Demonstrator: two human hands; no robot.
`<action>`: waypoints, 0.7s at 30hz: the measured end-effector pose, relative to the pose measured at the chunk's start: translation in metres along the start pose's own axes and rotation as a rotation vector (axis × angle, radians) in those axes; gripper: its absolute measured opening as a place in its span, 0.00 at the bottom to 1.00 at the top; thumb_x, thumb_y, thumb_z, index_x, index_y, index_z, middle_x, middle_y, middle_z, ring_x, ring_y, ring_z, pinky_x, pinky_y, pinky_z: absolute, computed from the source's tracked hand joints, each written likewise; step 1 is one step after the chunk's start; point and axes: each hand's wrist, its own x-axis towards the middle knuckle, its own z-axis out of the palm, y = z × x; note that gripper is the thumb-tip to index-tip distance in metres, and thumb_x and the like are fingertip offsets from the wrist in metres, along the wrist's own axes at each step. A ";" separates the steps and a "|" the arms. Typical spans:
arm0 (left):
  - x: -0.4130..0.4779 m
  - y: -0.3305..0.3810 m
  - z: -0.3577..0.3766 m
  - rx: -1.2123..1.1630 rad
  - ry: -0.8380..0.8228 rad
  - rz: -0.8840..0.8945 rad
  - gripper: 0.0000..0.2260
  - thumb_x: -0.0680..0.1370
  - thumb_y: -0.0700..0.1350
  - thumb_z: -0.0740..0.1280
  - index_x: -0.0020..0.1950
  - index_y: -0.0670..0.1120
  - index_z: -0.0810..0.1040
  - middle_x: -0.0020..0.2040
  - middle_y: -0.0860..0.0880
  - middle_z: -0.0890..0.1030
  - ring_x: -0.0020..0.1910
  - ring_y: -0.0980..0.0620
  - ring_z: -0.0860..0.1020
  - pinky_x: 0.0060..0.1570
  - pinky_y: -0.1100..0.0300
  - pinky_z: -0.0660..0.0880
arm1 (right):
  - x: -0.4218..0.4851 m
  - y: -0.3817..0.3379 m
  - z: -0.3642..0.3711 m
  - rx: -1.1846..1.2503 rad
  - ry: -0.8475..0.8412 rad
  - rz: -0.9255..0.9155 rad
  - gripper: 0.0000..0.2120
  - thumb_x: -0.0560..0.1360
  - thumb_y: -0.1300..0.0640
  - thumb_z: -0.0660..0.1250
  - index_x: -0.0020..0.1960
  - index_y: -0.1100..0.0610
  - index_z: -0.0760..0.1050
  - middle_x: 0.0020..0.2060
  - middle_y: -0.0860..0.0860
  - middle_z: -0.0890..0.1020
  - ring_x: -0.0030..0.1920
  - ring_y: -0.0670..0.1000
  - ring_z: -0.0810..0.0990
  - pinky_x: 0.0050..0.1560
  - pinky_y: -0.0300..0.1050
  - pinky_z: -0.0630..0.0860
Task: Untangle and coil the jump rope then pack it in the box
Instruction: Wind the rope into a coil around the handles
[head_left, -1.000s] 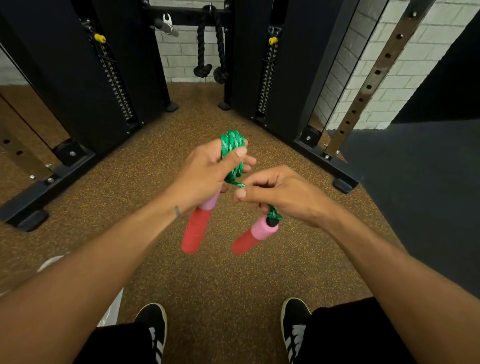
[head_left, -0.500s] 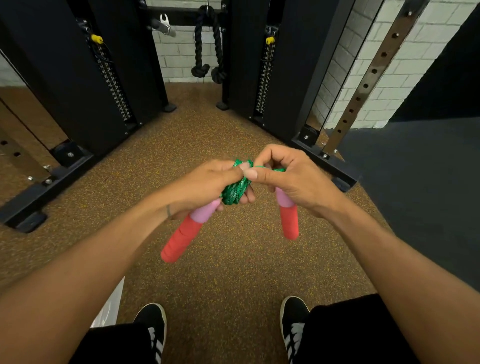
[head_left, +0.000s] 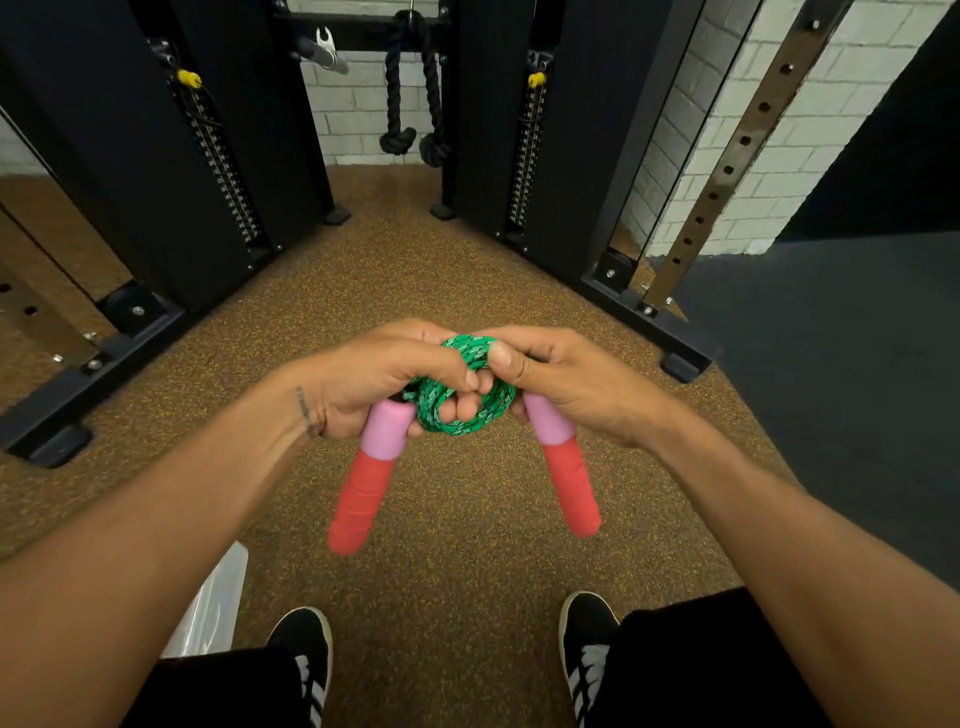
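A green braided jump rope (head_left: 462, 402) is wound into a small tight coil between both hands at the centre of the head view. My left hand (head_left: 374, 379) grips the coil and the top of the left pink-and-red handle (head_left: 366, 480), which hangs down and left. My right hand (head_left: 566, 379) pinches the coil's upper right side and holds the right pink-and-red handle (head_left: 563, 470), which points down and right. A pale box (head_left: 210, 608) shows partly at the lower left, mostly hidden behind my left forearm.
I stand on brown speckled rubber floor (head_left: 457, 270). A black cable machine (head_left: 171, 171) with weight stacks stands ahead, a black triceps rope (head_left: 410, 98) hanging in its middle. A perforated steel upright (head_left: 727, 171) leans at right beside a dark grey mat (head_left: 841, 374). My black shoes (head_left: 306, 654) are below.
Both hands have come together on the coil. The right handle swung from hanging straight down to slanting down and right, and the coil now lies flatter as a ring between my thumbs.
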 end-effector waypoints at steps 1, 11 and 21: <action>0.000 0.000 0.001 -0.026 0.006 0.001 0.04 0.68 0.40 0.69 0.41 0.44 0.81 0.33 0.46 0.80 0.26 0.56 0.75 0.21 0.66 0.67 | 0.000 0.000 0.002 0.022 -0.014 0.000 0.22 0.74 0.40 0.64 0.61 0.52 0.80 0.46 0.52 0.83 0.39 0.48 0.76 0.38 0.40 0.74; 0.006 0.002 0.007 -0.167 0.177 -0.040 0.07 0.68 0.39 0.68 0.44 0.42 0.82 0.38 0.43 0.85 0.30 0.56 0.81 0.22 0.66 0.71 | 0.008 0.004 0.004 -0.010 0.077 0.045 0.18 0.70 0.36 0.65 0.46 0.48 0.80 0.35 0.46 0.80 0.31 0.44 0.75 0.33 0.40 0.72; 0.017 0.006 0.023 -0.157 0.461 -0.002 0.04 0.71 0.37 0.69 0.45 0.42 0.81 0.34 0.47 0.81 0.29 0.55 0.73 0.21 0.68 0.69 | 0.017 0.006 0.012 0.124 0.223 0.029 0.28 0.72 0.35 0.65 0.53 0.59 0.81 0.36 0.49 0.79 0.37 0.49 0.73 0.35 0.41 0.69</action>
